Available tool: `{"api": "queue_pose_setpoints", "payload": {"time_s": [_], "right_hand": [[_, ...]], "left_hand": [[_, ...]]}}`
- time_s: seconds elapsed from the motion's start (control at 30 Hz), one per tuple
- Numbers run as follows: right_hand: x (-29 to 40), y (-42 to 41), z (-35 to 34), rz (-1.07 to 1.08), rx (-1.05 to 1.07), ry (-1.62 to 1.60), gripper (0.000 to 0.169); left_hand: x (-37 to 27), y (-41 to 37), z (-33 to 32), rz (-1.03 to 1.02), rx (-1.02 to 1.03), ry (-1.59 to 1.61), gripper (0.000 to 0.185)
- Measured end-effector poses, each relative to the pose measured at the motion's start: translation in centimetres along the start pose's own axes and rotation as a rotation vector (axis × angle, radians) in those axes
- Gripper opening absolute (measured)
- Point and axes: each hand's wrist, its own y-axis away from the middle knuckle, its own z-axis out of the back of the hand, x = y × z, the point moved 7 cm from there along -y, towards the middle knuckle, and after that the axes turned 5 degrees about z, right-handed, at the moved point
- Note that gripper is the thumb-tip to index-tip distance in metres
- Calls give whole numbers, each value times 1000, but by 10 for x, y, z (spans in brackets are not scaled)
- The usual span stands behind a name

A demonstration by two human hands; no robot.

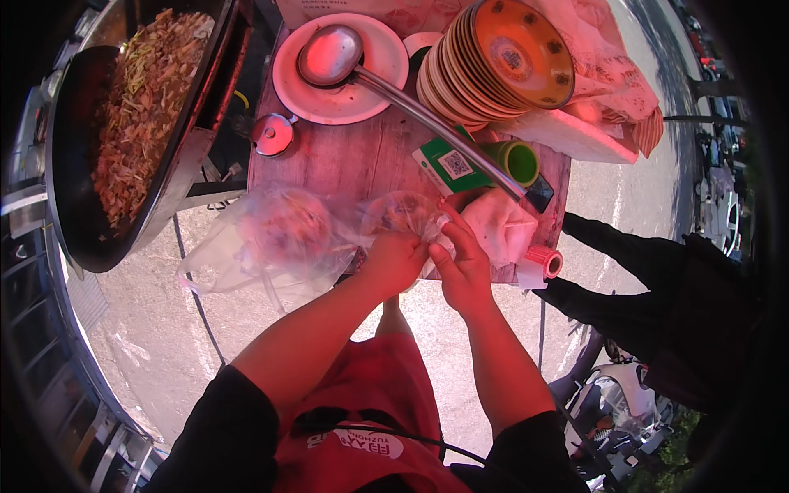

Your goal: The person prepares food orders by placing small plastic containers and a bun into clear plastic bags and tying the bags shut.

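My left hand (397, 262) is closed in a fist around the gathered plastic of a clear plastic bag (394, 209). My right hand (461, 262) pinches the same bag's twisted end between thumb and fingers, close beside the left. Something brownish sits inside this bag; plastic folds and my hands partly hide it. To the left, a second clear plastic bag (286, 228) lies at the table's front edge with reddish food in it, its loose handles hanging over. Crumpled pinkish paper or cloth (502, 225) lies just right of my right hand.
A large wok (74, 166) of chopped food stands left. On the wooden table (345, 145) are a metal ladle (333, 52) across an enamel basin (376, 108), stacked bowls (456, 80), a lidded metal pot (273, 135), a green code card (453, 163) and a red roll (542, 262). A dark-clothed person (672, 302) stands right.
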Motion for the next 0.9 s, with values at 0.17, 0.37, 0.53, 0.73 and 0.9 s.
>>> {"api": "queue_pose_setpoints", "payload": {"time_s": [0.17, 0.37, 0.53, 0.73, 0.9], "right_hand": [[-6, 4, -9, 89, 124, 319, 31], [-13, -1, -18, -46, 30, 368, 17], [-34, 3, -16, -355, 158, 320, 19], [-27, 1, -15, -444, 395, 256, 22], [-46, 18, -12, -767, 502, -232, 21]], "left_hand": [[27, -2, -4, 279, 158, 452, 38], [18, 7, -2, 169, 108, 353, 20], [-7, 29, 8, -95, -206, -1, 43], [-10, 32, 9, -369, -391, -109, 28], [-1, 23, 10, -101, -255, -12, 12]]}}
